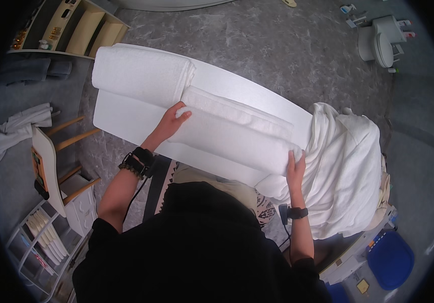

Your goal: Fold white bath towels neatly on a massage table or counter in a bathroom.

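Observation:
A long white towel [232, 141], folded into a thick, rounded bundle on its near side, lies across the white table [126, 113]. A flatter part of it stretches along the far side. My left hand [171, 122] grips the bundle's left end, thumb on top and the other fingers partly hidden. At the right end my right hand [295, 171] is closed round the edge. Touching the far left end of this towel is another thick folded white towel [138, 76].
A heap of crumpled white cloth [346, 171] covers the table's right end. At the left stand a chair [50, 166] and a white wire rack [40, 242]. Wooden shelves [85, 33] are far left, a toilet [381, 43] far right, a blue seat [391, 260] near right.

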